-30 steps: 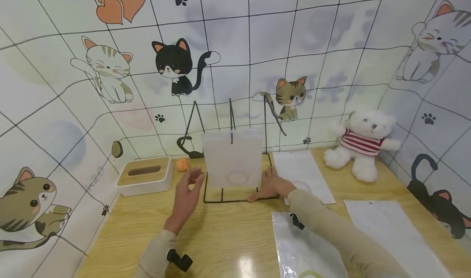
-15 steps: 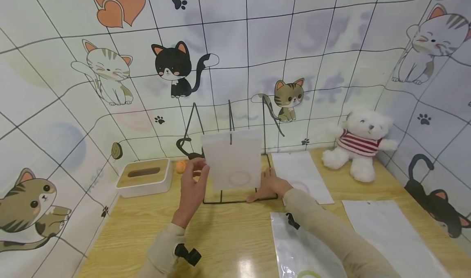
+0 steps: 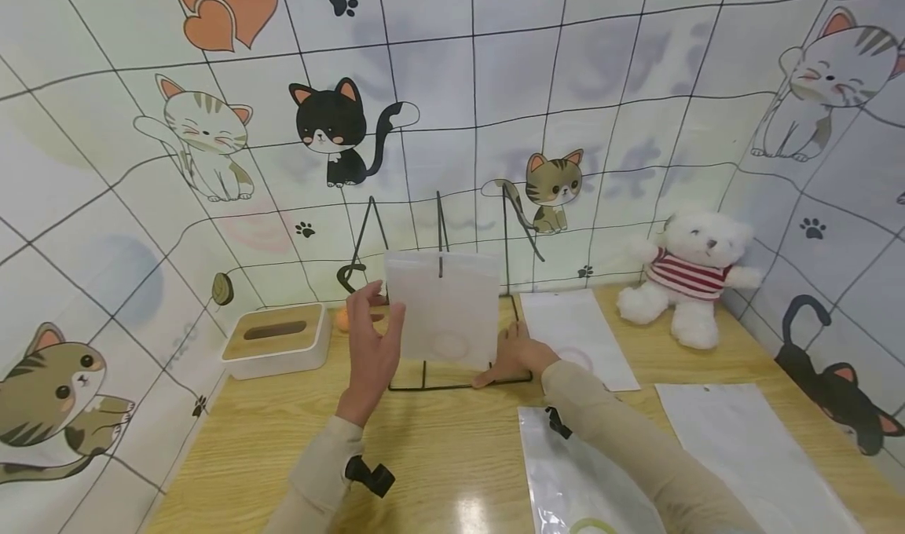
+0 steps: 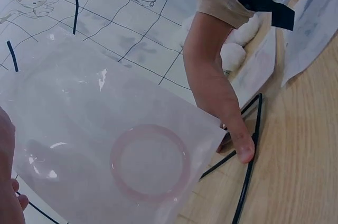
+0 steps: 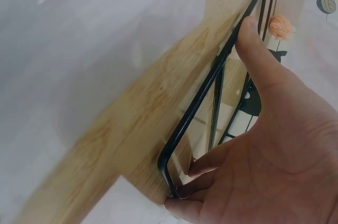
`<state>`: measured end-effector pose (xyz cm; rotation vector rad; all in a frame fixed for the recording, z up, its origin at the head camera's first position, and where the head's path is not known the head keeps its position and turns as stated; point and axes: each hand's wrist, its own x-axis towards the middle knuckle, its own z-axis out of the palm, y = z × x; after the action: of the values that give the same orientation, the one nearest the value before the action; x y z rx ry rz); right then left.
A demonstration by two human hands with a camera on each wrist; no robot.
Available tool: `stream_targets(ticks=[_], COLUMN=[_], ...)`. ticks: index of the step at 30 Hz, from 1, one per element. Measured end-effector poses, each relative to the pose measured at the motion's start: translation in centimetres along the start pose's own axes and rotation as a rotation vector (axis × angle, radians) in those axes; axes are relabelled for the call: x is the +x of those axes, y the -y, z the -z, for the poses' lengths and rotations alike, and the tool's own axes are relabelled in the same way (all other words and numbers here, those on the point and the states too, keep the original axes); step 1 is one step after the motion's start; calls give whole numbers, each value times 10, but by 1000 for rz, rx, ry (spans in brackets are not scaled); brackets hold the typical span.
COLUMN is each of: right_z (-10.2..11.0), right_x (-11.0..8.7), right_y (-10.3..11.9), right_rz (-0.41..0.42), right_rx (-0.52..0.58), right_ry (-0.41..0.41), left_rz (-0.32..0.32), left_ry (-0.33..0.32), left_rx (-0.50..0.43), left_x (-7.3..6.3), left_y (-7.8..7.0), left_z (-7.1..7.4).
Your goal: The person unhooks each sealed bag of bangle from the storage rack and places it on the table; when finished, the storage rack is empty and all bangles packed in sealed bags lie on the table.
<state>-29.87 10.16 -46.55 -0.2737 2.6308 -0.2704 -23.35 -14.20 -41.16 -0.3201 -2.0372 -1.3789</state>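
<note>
A frosted zip bag point(image 3: 441, 306) with a pink ring on it hangs from the middle hook of a black wire rack point(image 3: 431, 387). At the bag's left edge is my left hand point(image 3: 375, 349), thumb and fingers apart; I cannot tell whether it touches the bag. In the left wrist view only part of that hand point(image 4: 8, 176) shows. My right hand point(image 3: 519, 355) grips the rack's base at its right front corner. The right wrist view shows that hand's thumb point(image 5: 251, 34) on the black bar and its other fingers around the corner.
A white box with a wooden lid point(image 3: 276, 339) and an orange ball-like thing point(image 3: 342, 319) lie left. On the right are several flat bags point(image 3: 580, 330) and a white teddy bear point(image 3: 689, 279). A cat-patterned wall point(image 3: 452, 126) stands behind.
My left hand has moved right and up to the hanging bag's left edge. The bag has swung slightly. My right hand has stayed on the rack's base.
</note>
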Motion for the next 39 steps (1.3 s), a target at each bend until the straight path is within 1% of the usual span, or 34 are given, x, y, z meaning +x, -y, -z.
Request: stream_targets(ticks=[5,10,13,18,20,21,22,23,25,28,29,30,31,34,36,39], right_z=[-2,-2,-2,-3,-3,-3,-4,-4,-4,-5,-5,-5,-6,-6,-7,-7], right_x=[-1,-2,-1,0,0,0,0,0,1,2,3,4,4,5,6,6], right_y=[3,5,5,4,4,3,3,2,2,2,3,3,3,4,4,5], right_rz=[-2,8,16,10,13,19,25,30,30,24,23,22,23,29,36,46], right_rx=[-19,-42,-55,-25,-10,-8,-5,-2,-4,-7,-7,-4,1,12,15,10], right_ry=[13,16,16,13,11,11,12,10,8,9,10,11,10,11,9,10], left_rz=[1,-30,-40,-34,-27,-29,-26,-29,9,48,58,74,73,56,44,32], left_ry=[-50,-113,-134,-150,-139,-127,-111,-95,-35,68,97,124,143,164,158,140], left_rx=[45,79,64,9,-10,-23,-37,-51,-87,-147,-164,-166,-166,-158,-151,-178], left_x=[3,2,2,2,2,1,1,1,3,9,11,14,16,21,23,25], left_y=[1,2,0,-5,-8,-11,-18,-19,-24,-29,-27,-29,-31,-36,-37,-39], left_z=[-2,-3,-4,-5,-5,-5,-4,-4,-2,1,1,2,3,3,2,0])
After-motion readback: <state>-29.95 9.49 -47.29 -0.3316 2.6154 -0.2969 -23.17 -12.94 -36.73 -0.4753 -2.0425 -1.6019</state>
